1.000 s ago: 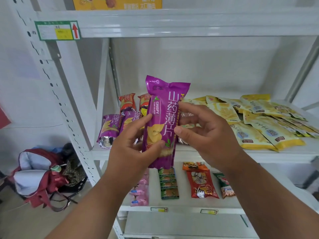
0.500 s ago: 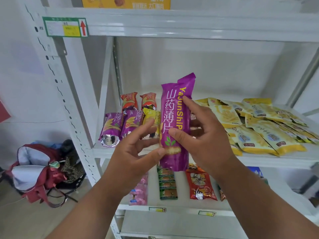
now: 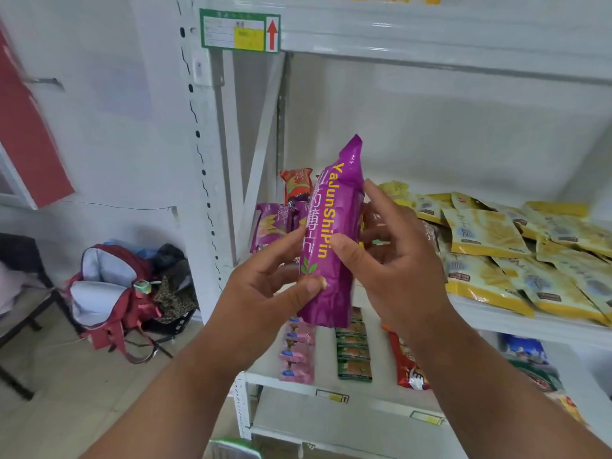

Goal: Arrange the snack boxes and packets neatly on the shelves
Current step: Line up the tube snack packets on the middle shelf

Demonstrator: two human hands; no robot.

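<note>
Both hands are up in front of the white metal shelving [image 3: 430,38], working one long purple packet [image 3: 334,233] between them. It's held nearly upright, top end tipped a bit to the right, with yellow "YaJunShiPin" lettering running down its side. The left hand [image 3: 265,293] has its thumb pressed on the lower front of the packet and its fingers reaching up along the left edge, so it's got a grip on it. The right hand [image 3: 394,260] pinches the right side, thumb on the front near the lettering, fingers wrapped behind.

The packet sits in the air just in front of the middle shelf [image 3: 530,323], not resting on it. Behind it, at the left end of that shelf, there are more purple packets [image 3: 270,223] lying down and an orange-red packet [image 3: 296,183] further back. Off to the right the shelf has a loose heap of yellow pouches [image 3: 496,246].

Lower shelf [image 3: 364,392]: pink packets [image 3: 296,352], green packets [image 3: 352,352], a red bag [image 3: 407,362], all in rows running front to back.

Far left on the floor there's a red backpack [image 3: 106,293], open.
</note>
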